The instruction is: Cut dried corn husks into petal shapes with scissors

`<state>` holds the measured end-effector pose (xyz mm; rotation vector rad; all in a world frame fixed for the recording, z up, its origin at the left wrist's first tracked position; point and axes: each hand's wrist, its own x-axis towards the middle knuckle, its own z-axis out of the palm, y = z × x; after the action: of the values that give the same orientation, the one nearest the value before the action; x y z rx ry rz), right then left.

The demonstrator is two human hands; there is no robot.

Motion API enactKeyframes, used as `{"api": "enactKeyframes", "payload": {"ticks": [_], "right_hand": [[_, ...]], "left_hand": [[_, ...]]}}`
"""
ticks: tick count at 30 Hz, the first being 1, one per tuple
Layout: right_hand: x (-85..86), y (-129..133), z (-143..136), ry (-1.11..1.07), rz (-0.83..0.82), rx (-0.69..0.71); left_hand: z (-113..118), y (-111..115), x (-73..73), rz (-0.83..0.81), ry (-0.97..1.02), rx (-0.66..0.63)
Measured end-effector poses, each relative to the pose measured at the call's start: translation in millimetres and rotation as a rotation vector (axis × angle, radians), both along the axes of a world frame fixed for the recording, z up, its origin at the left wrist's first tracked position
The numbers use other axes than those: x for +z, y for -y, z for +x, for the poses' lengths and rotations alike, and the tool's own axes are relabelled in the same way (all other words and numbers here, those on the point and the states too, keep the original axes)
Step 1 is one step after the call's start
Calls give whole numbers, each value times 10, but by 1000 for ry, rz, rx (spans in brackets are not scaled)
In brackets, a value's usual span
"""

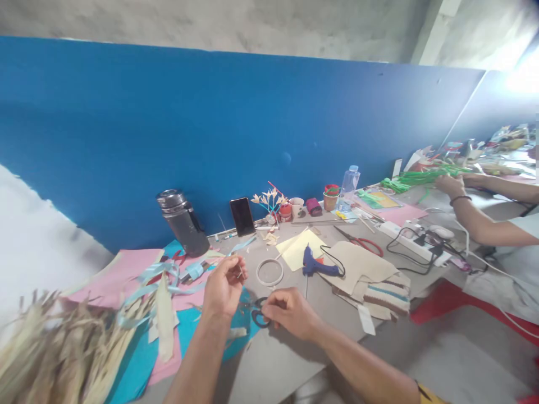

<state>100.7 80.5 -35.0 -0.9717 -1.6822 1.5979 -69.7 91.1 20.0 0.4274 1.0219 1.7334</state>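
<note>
My left hand (226,283) is raised over the table with its fingers curled together around something small and thin that I cannot make out. Lower and to the right, my right hand (290,311) has its fingers closed at the black handles of a pair of scissors (260,318), which point left over blue paper (189,325). Just beyond my hands lies a pale ring (270,272), like a tape roll. A blue glue gun (320,265) rests to the right of it, near yellow paper (297,249).
Dried husks (63,348) fill the lower left. A dark flask (183,224), a phone (242,217), cups (296,207) and a bottle (349,188) line the blue wall. Red-handled scissors (364,243) and a power strip (410,241) are right; another person's hands (452,185) hold green strips.
</note>
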Motion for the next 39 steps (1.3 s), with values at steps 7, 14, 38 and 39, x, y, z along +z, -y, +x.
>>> {"api": "enactKeyframes", "payload": {"ticks": [7,14,38,39], "right_hand": [[62,36,702,174,57,-185],[201,-620,1782,793,493,-663],[-264,-1900,2673,1331,362,-407],[-272,-1906,2697,1326,385,-435]], "left_hand": [[-27,3,-44,-19,-30,-41],[20,34,-116,-93,-115,-139],[155,22,22,-143,-237,-212],[157,25,30,-147,-239,-213]]}}
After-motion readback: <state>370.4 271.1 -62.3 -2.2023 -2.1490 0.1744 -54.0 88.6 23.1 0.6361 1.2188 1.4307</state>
